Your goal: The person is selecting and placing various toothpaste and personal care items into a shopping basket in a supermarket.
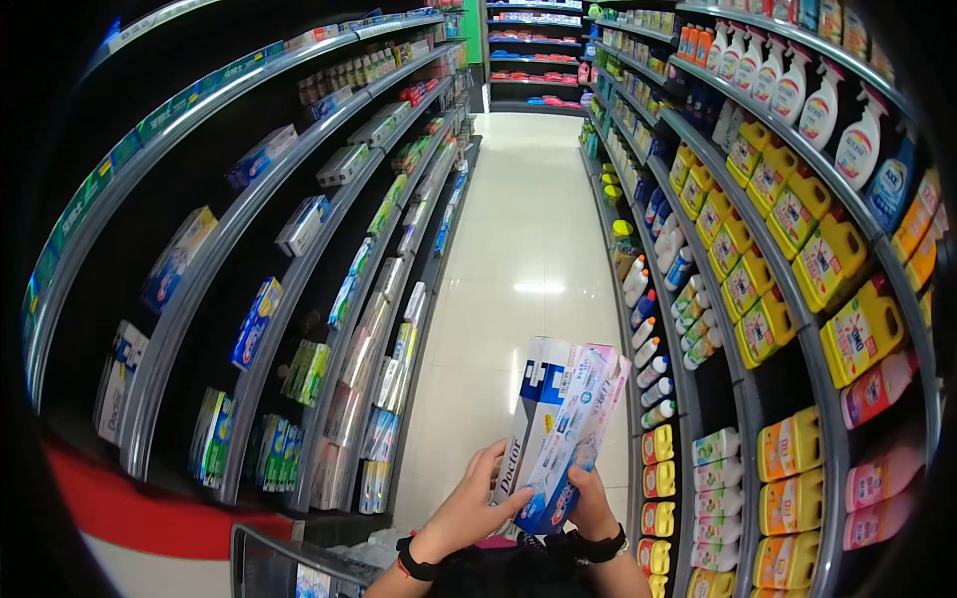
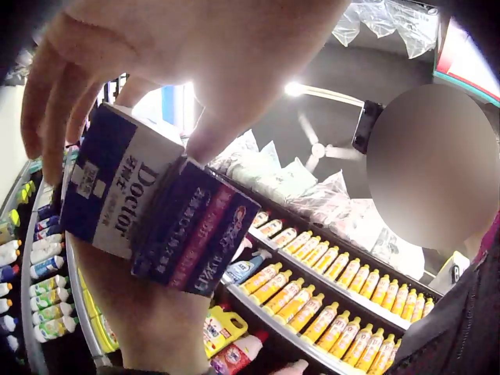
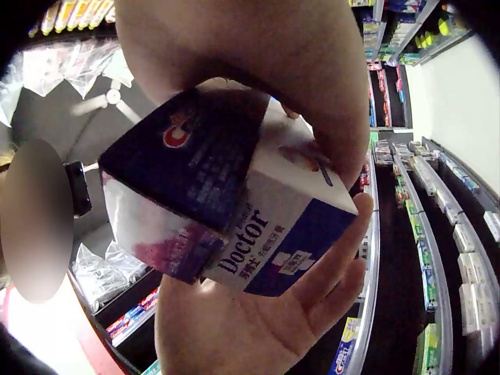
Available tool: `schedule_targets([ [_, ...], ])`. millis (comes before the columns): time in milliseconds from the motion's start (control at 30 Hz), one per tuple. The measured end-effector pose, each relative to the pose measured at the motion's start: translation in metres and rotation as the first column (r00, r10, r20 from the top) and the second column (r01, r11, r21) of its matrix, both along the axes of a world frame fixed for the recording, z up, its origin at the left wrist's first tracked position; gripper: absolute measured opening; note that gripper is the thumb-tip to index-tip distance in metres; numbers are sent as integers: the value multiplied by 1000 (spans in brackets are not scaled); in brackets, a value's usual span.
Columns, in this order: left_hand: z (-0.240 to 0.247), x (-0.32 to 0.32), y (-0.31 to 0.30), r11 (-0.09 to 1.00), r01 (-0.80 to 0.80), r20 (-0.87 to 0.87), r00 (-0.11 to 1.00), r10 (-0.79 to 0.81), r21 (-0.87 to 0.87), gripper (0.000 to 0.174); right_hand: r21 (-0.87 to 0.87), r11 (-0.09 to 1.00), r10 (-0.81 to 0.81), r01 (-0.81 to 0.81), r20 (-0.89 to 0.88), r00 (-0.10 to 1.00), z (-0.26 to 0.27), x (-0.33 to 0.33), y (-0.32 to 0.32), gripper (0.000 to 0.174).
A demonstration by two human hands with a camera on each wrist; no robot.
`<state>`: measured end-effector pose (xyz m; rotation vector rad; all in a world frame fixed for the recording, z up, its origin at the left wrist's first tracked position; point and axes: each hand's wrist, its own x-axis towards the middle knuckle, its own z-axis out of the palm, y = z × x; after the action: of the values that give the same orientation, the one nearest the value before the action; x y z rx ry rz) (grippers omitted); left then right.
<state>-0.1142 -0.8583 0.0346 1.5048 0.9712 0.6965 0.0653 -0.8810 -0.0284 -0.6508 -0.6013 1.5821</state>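
Bare forearms [image 1: 620, 576] lie at six o'clock, nearest the head camera, on either side of the work. Stocked shelving [image 1: 254, 72] spans seven to eleven o'clock, and a facing run of shelves [image 1: 756, 108] fills one to five. Between them the pale floor [image 1: 498, 249] opens toward twelve, which looks like the freest room for moving. White bottles [image 1: 653, 372] on the lower racks, at two o'clock from the hold, seem the closer limit on that side. At seven o'clock shows the rim of a dark cart [image 1: 299, 548]; of the two hands, the left hand [image 1: 483, 501] is nearer to it.

Both hands, with the right hand [image 1: 590, 498], hold two long cartons by their near halves. These lie side by side, touching: the Doctor box [image 1: 529, 429] toward nine o'clock, the pink-trimmed box [image 1: 581, 429] toward three. Their long axes point from between six and seven to between twelve and one, so the far ends project free beyond the fingers. The left grip has its thumb over the top and its fingers around the Doctor box's outer side. The right thumb presses on the pink-trimmed box; its fingers are mostly hidden underneath. Dark wristbands [image 1: 598, 546] circle both wrists.
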Motion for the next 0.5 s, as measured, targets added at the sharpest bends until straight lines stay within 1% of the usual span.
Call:
schedule_targets([
  [33,6,4,16,1000,-7,58,998,8,-15,61,4,1000,-14,14,-4,1000,5,3,16,69],
  [67,9,6,34,1000,-9,70,997,9,-10,61,9,1000,-13,13,9,1000,10,7,33,69],
  [133,11,4,64,997,-43,77,996,48,-58,57,2,1000,-10,10,44,999,19,11,65,70],
  [167,8,2,81,997,-56,87,994,61,-58,57,15,1000,-16,15,54,998,32,11,82,69],
  [200,4,-1,97,992,-105,118,987,112,-70,55,14,1000,-2,1,61,998,34,10,98,69],
  [233,1,-3,113,985,-155,152,974,166,-81,53,-35,999,27,-26,28,999,35,10,114,69],
  [267,0,-7,127,982,-171,162,970,183,-83,53,-83,995,54,-54,-5,999,36,9,131,68],
  [367,-12,-25,164,964,-256,172,949,264,-66,51,-106,990,97,-97,-4,995,36,-6,186,68],
  [400,-22,-33,175,951,-302,162,937,308,-64,50,-107,987,121,-120,4,993,36,-14,203,68],
  [467,-40,-46,196,928,-368,159,914,374,-64,49,-38,986,162,-160,56,985,41,-25,238,71],
  [500,-46,-54,205,895,-444,208,873,441,-35,49,-36,986,167,-164,88,982,46,-29,252,67],
])
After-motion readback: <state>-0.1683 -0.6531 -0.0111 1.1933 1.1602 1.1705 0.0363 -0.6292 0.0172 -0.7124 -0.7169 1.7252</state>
